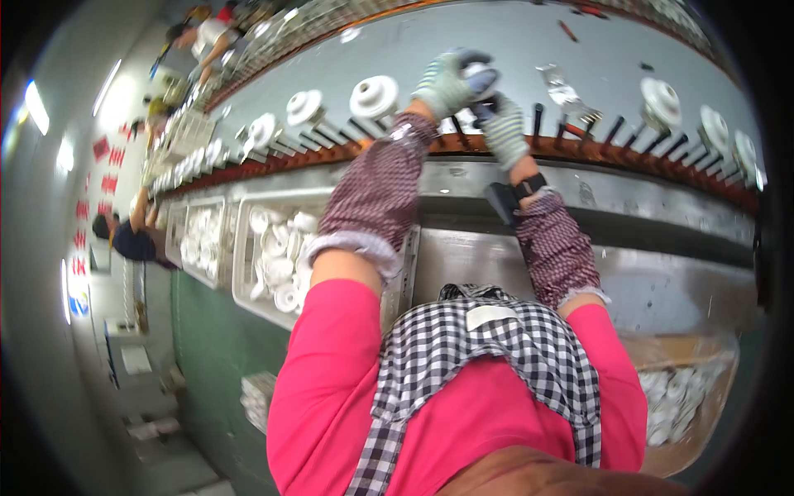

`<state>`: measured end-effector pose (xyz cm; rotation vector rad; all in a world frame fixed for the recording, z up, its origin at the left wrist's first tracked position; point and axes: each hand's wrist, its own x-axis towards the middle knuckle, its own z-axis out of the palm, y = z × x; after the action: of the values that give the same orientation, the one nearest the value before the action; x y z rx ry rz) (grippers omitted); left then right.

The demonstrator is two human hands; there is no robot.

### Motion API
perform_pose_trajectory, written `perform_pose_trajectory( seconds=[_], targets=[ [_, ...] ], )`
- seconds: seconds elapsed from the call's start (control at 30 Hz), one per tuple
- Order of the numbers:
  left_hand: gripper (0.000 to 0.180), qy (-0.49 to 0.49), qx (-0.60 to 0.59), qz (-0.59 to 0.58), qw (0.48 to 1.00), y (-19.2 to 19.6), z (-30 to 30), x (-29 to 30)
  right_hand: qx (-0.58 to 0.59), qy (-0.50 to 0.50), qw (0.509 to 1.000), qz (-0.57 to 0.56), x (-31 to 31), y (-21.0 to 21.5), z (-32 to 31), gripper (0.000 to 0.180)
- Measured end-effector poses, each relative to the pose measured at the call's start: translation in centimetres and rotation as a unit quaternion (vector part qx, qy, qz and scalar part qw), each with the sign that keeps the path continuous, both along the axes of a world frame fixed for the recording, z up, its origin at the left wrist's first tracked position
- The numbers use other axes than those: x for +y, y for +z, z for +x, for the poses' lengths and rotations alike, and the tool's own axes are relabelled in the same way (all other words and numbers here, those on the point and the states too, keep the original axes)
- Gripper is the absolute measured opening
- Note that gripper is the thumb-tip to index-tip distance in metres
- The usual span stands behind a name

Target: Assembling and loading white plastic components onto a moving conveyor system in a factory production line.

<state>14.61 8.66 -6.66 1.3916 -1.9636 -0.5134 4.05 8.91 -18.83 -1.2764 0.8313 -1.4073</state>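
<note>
White part (475,71), rounded, partly hidden, between the grasping, gloved fingers of the left hand (447,84), right hand (502,131) just beside, its fingers' hold indiscernible.

White parts (375,97) look smooth and glossy, gloves (442,84) matt knitted cloth, the ledge (662,208) satiny metal, the wrapper (559,86) crinkled, shiny.

Bright tube lights (36,107), black fisheye corners

Lined-up rods (538,120), crates (239,252) of white parts (277,256) and blurred, apparently working people (136,240) show a factory workshop.
</note>
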Motion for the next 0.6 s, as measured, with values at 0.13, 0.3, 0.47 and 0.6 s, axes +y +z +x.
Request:
perform_pose_trajectory(
  seconds=[0.13,0.3,0.47,0.6],
  targets=[
    [0.058,0.048,0.025,-0.059,0.997,-0.3,2.3,2.3,0.044,0.049,0.995,-0.073,1.6,-0.5,-0.6,0.037],
    [0.058,0.117,0.025,-0.154,0.981,-3.1,8.5,12.4,0.163,0.044,0.985,-0.048,9.7,-3.7,-7.3,0.044],
    [0.047,0.393,-0.056,0.095,0.913,-6.9,25.0,22.5,0.321,-0.015,0.910,0.263,18.2,-9.1,-16.2,0.035],
    [0.050,0.315,-0.478,0.238,0.784,-10.5,33.8,27.2,0.386,-0.013,0.896,0.218,24.7,-10.0,-17.1,0.036]
  ],
)
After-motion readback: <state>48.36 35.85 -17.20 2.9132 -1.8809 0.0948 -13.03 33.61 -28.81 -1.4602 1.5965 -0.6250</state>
